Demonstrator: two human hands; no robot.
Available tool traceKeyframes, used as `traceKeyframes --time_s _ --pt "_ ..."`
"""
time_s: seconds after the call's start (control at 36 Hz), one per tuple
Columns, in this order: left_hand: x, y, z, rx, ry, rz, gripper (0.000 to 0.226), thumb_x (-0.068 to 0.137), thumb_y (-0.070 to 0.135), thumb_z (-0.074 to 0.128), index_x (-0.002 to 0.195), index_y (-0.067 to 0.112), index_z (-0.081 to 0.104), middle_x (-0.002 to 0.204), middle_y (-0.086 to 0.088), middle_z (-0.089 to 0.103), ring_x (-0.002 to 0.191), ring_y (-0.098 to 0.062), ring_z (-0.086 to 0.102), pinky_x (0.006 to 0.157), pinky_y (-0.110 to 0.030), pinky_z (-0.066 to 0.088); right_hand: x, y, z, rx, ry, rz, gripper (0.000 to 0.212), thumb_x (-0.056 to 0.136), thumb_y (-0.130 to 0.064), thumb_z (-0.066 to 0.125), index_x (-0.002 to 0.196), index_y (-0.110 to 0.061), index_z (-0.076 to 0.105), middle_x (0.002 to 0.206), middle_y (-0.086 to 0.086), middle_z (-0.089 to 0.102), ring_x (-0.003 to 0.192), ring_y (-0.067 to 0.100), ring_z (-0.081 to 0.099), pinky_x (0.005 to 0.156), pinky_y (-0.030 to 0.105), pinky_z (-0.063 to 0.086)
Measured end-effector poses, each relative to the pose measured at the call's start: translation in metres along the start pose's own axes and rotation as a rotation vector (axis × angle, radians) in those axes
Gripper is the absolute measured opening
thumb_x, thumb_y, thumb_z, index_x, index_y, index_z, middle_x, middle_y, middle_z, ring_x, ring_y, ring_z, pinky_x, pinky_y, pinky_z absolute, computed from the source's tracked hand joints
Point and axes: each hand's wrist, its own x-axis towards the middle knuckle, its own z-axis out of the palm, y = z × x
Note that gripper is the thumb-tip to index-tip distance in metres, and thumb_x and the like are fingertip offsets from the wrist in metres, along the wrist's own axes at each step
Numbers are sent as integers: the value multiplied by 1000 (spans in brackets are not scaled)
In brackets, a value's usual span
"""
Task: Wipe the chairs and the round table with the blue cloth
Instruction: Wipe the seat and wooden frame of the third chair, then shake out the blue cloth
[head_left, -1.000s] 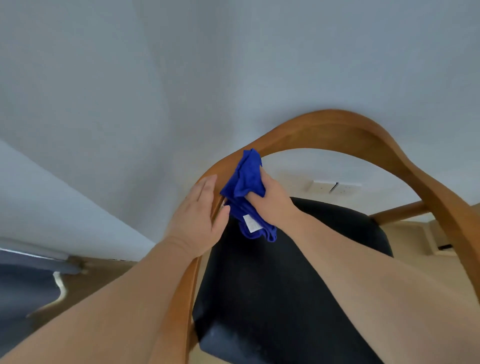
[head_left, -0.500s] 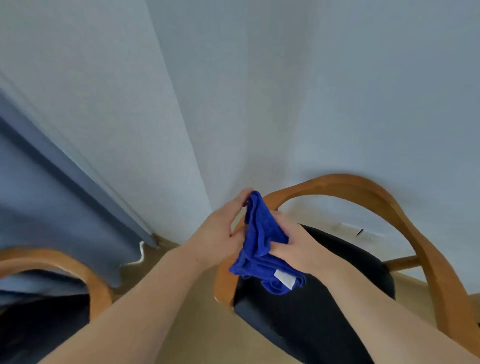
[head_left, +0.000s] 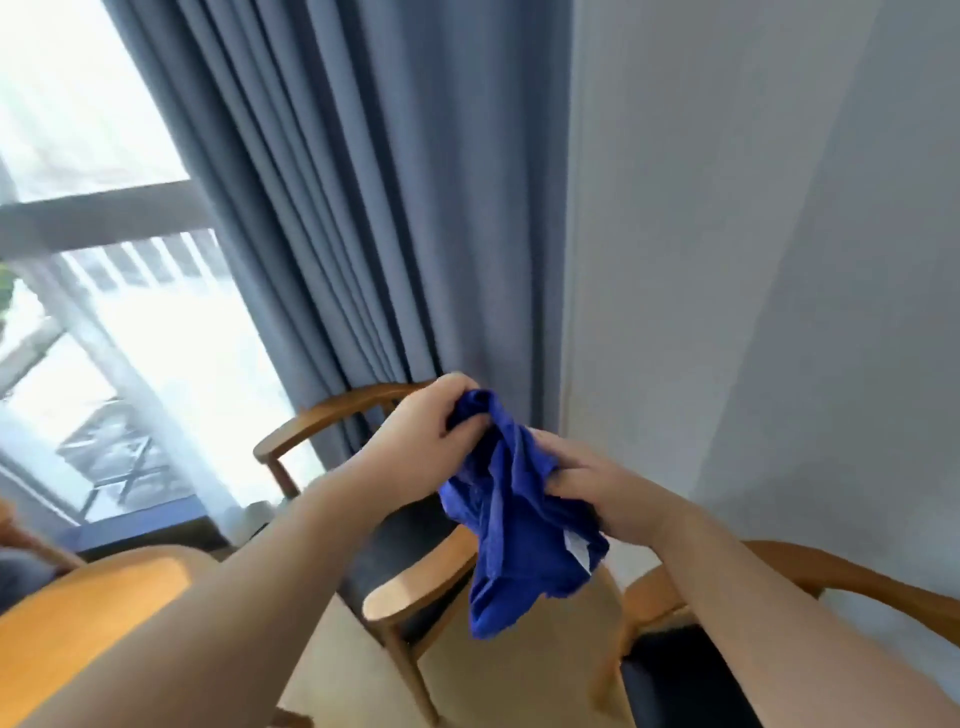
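The blue cloth (head_left: 519, 519) hangs crumpled in mid-air between both hands. My left hand (head_left: 431, 431) pinches its top end. My right hand (head_left: 582, 488) grips its right side, above a white label. Behind the cloth stands a wooden chair (head_left: 322, 415) with a dark seat, its armrest (head_left: 410, 597) below the cloth. A second wooden chair (head_left: 852, 582) with a dark seat sits at the lower right, under my right forearm. Part of the round wooden table (head_left: 93, 608) shows at the lower left, partly hidden by my left arm.
Long grey-blue curtains (head_left: 395, 208) hang behind the far chair, next to a bright window (head_left: 130, 312). A pale wall (head_left: 753, 260) fills the right side. Beige floor (head_left: 493, 675) shows between the two chairs.
The view has swung up and left from the first chair to the curtains, window and another chair. Both hands have left the chair back and now hold the cloth up in the air.
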Motion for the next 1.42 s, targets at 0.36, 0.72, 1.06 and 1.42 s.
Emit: traceKeyframes --time_s 0.36,0.72,1.06,1.42 --pt "-245 -46 -210 83 594 -363 6 88 17 49 86 17 54 70 6 54 63 -3 47 62 -25 37 140 -40 270 -408 -207 -296 31 83 -37 64 113 -47 59 104 -12 69 100 13 64 84 34 55" --pt "-538 -99 -357 -92 805 -691 14 82 26 46 91 21 54 72 8 59 63 -6 52 55 -21 44 246 -69 589 -156 -535 -43 30 97 -36 51 80 -29 75 91 0 73 79 13 70 68 31 52" --pt "-674 -144 -418 138 884 -1088 17 85 31 57 98 33 46 95 9 62 84 -8 61 79 -38 53 317 -70 781 -374 -791 33 30 92 -48 54 80 -29 75 78 -2 75 71 14 72 69 34 53" --pt "-712 -210 -458 5 1384 -1136 83 51 47 87 116 28 40 113 16 57 98 3 59 77 -24 52 387 -97 954 -374 -996 173 37 87 -42 67 85 -5 68 68 4 72 59 19 68 58 28 55"
